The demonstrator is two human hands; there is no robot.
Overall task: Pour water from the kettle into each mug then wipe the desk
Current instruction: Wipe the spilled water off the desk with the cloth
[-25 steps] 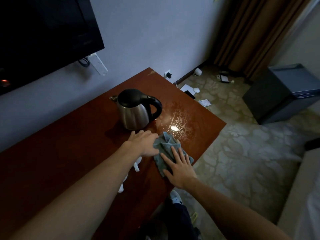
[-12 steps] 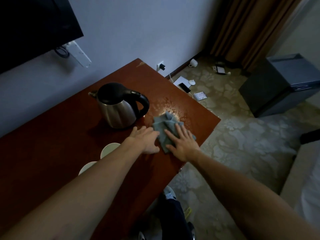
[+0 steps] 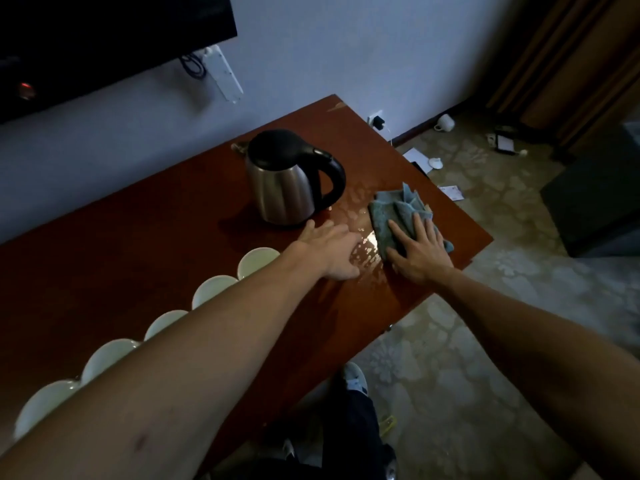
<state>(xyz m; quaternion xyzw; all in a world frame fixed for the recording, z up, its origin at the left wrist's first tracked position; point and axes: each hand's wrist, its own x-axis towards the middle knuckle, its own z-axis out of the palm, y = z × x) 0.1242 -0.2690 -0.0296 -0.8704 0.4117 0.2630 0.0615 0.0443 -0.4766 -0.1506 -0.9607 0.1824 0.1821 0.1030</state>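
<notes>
Wiping stage of the task. The right hand (image 3: 417, 252) lies flat, fingers straight and spread, pressing a crumpled grey-blue cloth (image 3: 398, 213) onto the reddish-brown wooden desk (image 3: 138, 237) near its right-hand corner. The left hand (image 3: 329, 251) rests palm-down on the desk just beside the cloth, fingers extended and holding nothing. Between the two hands, and toward the brushed-steel kettle with black lid and handle (image 3: 287, 181), a patch of spilled water droplets (image 3: 363, 244) glistens. The kettle stands upright behind the left hand. A row of white ceramic mugs (image 3: 256, 261) runs along the near side, partly hidden by the left forearm; their contents cannot be judged. Pouring appears finished. The next move probably calls for sliding the pressed cloth leftward across the wet patch, short of the kettle's base.
</notes>
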